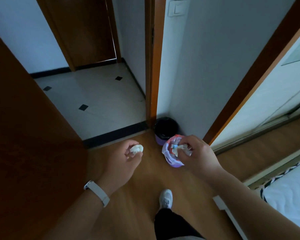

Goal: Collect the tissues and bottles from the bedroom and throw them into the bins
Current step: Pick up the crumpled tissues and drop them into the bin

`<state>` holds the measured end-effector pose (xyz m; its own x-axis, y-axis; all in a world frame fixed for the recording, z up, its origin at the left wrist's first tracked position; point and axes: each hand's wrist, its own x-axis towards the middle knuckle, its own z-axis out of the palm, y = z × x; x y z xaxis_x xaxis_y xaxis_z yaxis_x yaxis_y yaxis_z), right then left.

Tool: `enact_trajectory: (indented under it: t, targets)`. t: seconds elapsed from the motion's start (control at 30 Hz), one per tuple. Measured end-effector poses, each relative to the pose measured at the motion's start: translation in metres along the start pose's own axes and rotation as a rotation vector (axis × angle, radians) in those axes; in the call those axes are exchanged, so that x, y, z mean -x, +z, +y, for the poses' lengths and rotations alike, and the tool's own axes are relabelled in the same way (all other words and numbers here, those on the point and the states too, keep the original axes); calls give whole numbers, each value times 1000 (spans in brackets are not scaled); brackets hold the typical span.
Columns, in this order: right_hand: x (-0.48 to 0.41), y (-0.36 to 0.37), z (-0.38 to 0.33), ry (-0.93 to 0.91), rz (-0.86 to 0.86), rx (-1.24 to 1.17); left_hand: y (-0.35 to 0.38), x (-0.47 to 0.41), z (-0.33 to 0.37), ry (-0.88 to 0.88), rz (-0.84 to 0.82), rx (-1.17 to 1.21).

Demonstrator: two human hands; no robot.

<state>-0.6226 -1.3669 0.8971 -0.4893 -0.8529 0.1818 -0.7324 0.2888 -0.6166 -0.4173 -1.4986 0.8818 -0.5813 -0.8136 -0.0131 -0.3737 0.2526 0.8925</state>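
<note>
Head view, near to far.

- Bottom edge: one pale shoe (166, 198) on the wooden floor (145, 179), dark trouser leg above it, cut off by the frame.
- Both forearms reach forward and down. The left wrist carries a white wristband (97, 191).
- Left hand (126, 158): palm turned inward, fingers curled, pinching a crumpled tissue (136, 148) at the fingertips. It is held over bare floor, left of the bins.
- Right hand (196, 153): back of the hand faces me, fingers clenched round a second tissue (181, 147). Only the wad's left end shows; the rest is hidden under the fingers, and I cannot tell whether anything else is in that grip.
- The right hand hangs directly over the near bin (170, 158), lilac with a pale liner. It covers the bin's right half.
- Inside the bin lies a bottle (175, 143) with a red label, only partly visible.
- Just behind, in the wall corner, stands the far bin (164, 130) with a black liner; its inside is too dark to read.
- Right edge: a mattress (291, 193), cut off.
- Beyond the door frame (151, 66): a tiled floor (97, 97).
</note>
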Motion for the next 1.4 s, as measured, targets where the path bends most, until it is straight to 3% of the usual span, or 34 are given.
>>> enact_trajectory:
  t: [0.2, 0.4, 0.57, 1.03, 1.4]
  targets:
    - [-101, 42, 47, 98, 12, -50, 12, -110, -18, -20, -24, -78]
    - [-221, 48, 101, 256, -121, -82, 28, -229, -27, -117, -95, -178]
    - [-294, 47, 139, 276, -148, -64, 57, -326, -9, -52, -143, -181]
    - [-393, 83, 163, 453, -28, -51, 87, -490, -28, 37, -368, -154]
    - [-466, 159, 165, 791, 71, 6, 89, -643, -108, 174, -722, -200]
